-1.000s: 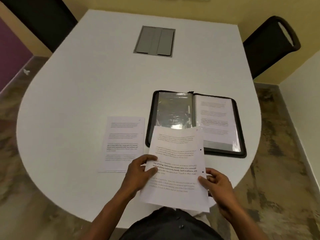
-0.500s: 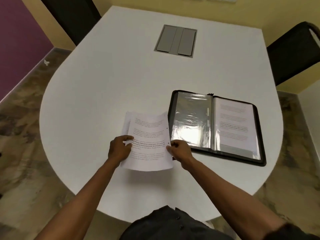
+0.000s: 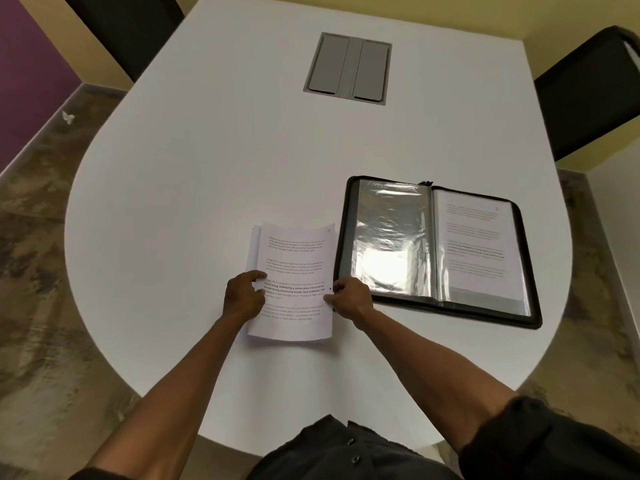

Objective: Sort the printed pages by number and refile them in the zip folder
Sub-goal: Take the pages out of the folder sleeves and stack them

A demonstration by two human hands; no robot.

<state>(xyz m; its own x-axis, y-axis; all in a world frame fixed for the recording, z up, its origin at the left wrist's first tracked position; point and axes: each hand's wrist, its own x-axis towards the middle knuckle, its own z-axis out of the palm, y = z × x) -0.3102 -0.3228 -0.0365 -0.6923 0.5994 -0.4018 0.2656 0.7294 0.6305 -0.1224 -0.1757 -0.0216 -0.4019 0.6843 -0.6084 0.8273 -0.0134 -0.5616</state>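
As I hold the printed pages [image 3: 294, 282] at lower centre, left hand [image 3: 242, 299] and right hand [image 3: 349, 299] pinching opposite edges, squaring them looks wise before sliding them into the open zip folder [image 3: 349, 244] just right.

A white table [image 3: 207, 168] with a grey hatch [image 3: 348, 68], two dark chairs [image 3: 588, 91].

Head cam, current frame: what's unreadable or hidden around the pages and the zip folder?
- Page numbers: the print on the held pages is too small and blurred in the head view.
- Sheet count: the top page hides what lies beneath; only a left edge shows.
- Left sleeve of the zip folder: glare hides any contents.
- Fingers of the left hand and right hand under the paper are hidden.
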